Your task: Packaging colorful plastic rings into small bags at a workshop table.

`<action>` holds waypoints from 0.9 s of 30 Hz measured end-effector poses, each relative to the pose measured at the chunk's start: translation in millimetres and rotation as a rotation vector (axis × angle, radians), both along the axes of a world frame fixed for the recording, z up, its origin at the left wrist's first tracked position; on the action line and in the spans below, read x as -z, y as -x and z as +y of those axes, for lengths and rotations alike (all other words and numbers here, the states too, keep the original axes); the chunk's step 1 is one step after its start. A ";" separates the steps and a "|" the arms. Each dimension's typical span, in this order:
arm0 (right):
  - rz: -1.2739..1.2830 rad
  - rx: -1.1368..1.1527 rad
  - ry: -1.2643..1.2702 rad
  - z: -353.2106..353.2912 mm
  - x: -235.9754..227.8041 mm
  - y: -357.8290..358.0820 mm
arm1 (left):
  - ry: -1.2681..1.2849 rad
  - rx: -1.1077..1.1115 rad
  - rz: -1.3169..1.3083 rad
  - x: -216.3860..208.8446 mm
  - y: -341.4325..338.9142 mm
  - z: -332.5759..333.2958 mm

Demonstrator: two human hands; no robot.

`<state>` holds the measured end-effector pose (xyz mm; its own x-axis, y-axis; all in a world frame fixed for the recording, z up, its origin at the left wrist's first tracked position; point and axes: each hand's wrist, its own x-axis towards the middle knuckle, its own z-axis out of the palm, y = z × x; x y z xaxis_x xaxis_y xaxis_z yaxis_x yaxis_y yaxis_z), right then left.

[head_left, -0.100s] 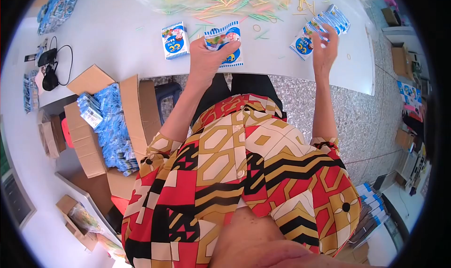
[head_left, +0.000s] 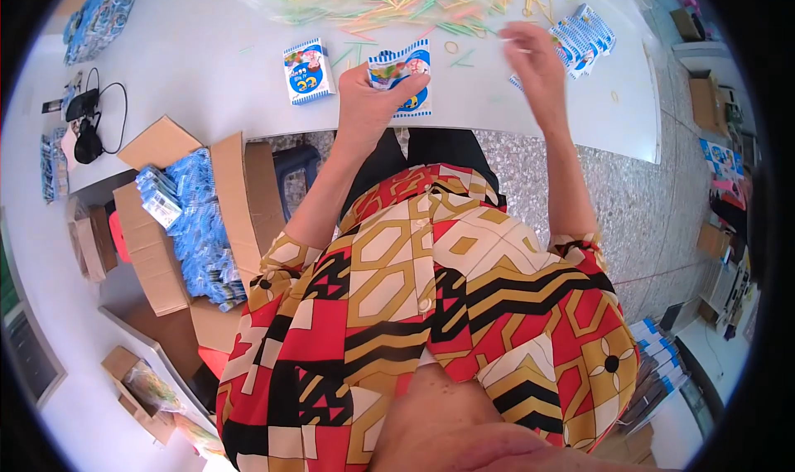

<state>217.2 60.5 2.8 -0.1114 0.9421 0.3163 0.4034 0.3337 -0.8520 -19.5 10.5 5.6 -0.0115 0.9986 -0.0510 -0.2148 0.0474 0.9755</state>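
Note:
My left hand (head_left: 366, 108) is closed around a small blue-and-white printed packet (head_left: 418, 66), held upright near the table's front edge, its thumb across the front. Just left of that hand lies another packet (head_left: 309, 72) of the same kind, flat on the table. My right hand (head_left: 537, 79) hovers over the table with thumb and fingers apart, and nothing shows between them. Beside it, on the right, a fanned pile of matching packets (head_left: 586, 40) is partly covered by the hand. A loose rubber band (head_left: 451, 47) lies between my hands.
Thin coloured sticks (head_left: 397, 0) spread from a clear plastic bag at the table's far side. An open cardboard box (head_left: 236, 215) full of blue packets stands at my left. A black cabled device (head_left: 85, 116) sits on the table's left end.
My right hand has moved left and slightly away from the packet pile, uncovering more of it. My left hand and its packet have shifted slightly to the right.

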 end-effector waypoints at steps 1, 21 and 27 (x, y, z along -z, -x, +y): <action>0.008 -0.180 0.051 -1.0 -5.5 16.7 | -0.001 0.018 0.039 -1.9 -0.2 -2.6; -0.164 -0.533 0.048 4.5 -37.3 78.6 | 0.043 0.130 -0.131 -8.3 34.2 -10.4; -0.151 -0.545 0.071 -0.7 -46.3 81.6 | -0.034 0.043 -0.032 -6.0 32.4 -11.1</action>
